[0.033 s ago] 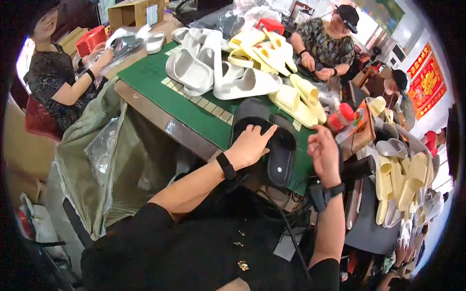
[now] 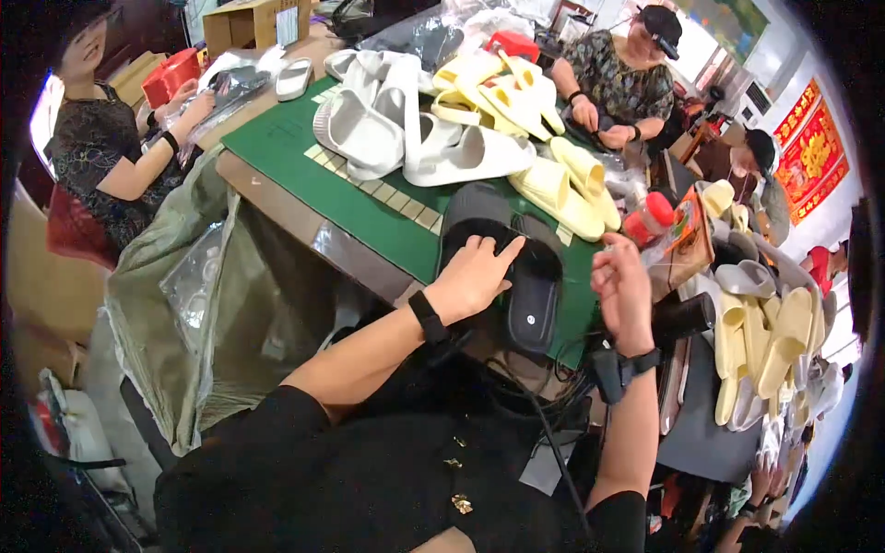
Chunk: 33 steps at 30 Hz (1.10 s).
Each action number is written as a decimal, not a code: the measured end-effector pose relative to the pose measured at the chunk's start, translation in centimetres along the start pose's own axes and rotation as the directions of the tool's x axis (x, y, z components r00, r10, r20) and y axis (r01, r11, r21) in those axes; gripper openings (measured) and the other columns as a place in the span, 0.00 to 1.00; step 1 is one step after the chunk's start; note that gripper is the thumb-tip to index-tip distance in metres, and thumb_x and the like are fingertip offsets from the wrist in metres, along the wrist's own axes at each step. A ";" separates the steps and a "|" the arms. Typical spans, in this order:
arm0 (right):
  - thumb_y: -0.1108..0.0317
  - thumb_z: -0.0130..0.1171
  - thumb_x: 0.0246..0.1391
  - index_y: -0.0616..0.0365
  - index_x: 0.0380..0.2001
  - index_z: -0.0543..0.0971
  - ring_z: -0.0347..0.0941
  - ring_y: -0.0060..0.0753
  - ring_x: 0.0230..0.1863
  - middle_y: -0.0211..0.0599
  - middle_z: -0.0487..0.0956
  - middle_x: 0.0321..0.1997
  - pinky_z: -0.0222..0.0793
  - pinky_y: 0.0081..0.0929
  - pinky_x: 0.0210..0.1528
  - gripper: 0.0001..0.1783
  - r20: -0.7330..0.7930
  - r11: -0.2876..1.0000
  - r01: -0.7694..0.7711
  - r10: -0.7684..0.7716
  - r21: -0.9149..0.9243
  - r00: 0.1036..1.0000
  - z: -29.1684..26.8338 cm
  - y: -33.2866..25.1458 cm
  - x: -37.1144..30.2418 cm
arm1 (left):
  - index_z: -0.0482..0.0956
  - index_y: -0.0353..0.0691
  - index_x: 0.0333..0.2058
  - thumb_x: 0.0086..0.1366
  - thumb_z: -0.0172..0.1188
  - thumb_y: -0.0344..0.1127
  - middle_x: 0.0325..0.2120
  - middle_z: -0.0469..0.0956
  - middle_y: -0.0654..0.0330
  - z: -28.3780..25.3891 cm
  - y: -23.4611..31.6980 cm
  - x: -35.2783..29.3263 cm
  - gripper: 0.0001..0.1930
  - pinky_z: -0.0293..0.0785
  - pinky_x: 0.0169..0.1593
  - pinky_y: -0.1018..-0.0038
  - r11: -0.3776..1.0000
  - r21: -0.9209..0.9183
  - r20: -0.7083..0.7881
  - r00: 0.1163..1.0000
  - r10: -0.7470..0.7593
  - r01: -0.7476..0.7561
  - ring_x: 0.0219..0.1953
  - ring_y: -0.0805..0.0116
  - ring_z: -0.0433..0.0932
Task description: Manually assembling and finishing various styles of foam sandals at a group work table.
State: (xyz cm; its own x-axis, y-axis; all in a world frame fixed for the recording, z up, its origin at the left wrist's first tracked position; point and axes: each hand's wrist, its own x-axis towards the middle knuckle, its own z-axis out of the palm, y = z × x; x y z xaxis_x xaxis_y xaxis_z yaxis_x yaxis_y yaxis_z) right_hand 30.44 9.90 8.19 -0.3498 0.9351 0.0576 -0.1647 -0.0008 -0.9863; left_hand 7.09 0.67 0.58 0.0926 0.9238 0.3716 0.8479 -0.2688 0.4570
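Note:
A pair of black slippers lies on the green mat (image 2: 277, 152) in front of me. My left hand (image 2: 467, 281) rests over the left black slipper (image 2: 475, 207), its fingers bent onto it and its index finger reaching toward the other one. The right black slipper (image 2: 532, 318) lies alongside, toe strap away from me, with a small white mark on its heel. My right hand (image 2: 622, 290) is raised to the right of the pair, fingers curled in a pinch. A faint thin line shows near its fingertips; what they hold is too small to tell.
White slippers (image 2: 470, 157) and pale yellow slippers (image 2: 553, 189) are heaped beyond the pair. A red-lidded jar (image 2: 650, 218) and a box (image 2: 684, 253) stand to the right, near more yellow slippers (image 2: 784, 341). A large green sack (image 2: 166, 304) hangs at left. Co-workers sit around the table.
My right hand has shifted very slightly to the right, its fingers a little more curled. My left hand and the black slippers stay in place.

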 end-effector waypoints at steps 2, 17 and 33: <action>0.56 0.44 0.72 0.58 0.50 0.72 0.64 0.19 0.21 0.31 0.74 0.28 0.58 0.19 0.24 0.18 -0.052 0.999 0.015 -0.014 0.036 0.999 0.2 -2.1 -0.7 | 0.69 0.42 0.62 0.59 0.66 0.36 0.42 0.74 0.46 -1.0 0.5 -0.7 0.32 0.73 0.49 0.56 0.999 0.047 -0.033 0.999 -0.017 0.018 0.44 0.44 0.73; 0.47 0.35 0.73 0.56 0.50 0.71 0.59 0.20 0.20 0.31 0.68 0.24 0.55 0.16 0.17 0.25 0.422 0.794 -0.368 0.157 0.484 0.893 4.4 -0.7 -6.4 | 0.79 0.43 0.49 0.62 0.64 0.40 0.33 0.80 0.51 -1.0 2.9 -4.6 0.17 0.76 0.40 0.56 0.968 -0.241 -0.109 0.993 0.049 -0.075 0.37 0.46 0.79; 0.69 0.57 0.64 0.61 0.49 0.70 0.77 0.25 0.30 0.36 0.79 0.31 0.75 0.21 0.29 0.13 0.256 0.941 -0.317 0.338 -0.119 0.906 3.8 3.7 -6.3 | 0.77 0.38 0.24 0.64 0.59 0.39 0.25 0.79 0.53 -4.2 1.2 -6.5 0.12 0.76 0.37 0.57 0.988 0.132 -0.144 0.988 -0.063 0.082 0.34 0.50 0.79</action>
State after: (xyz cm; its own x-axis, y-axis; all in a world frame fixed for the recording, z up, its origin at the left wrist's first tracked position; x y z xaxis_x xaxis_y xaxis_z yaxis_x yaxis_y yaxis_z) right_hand 28.57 2.67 4.78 -0.6089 0.7556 -0.2416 0.0662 -0.2552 -0.9646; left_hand 5.31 -6.80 2.08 -0.0372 0.8901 0.4543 0.9141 -0.1534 0.3754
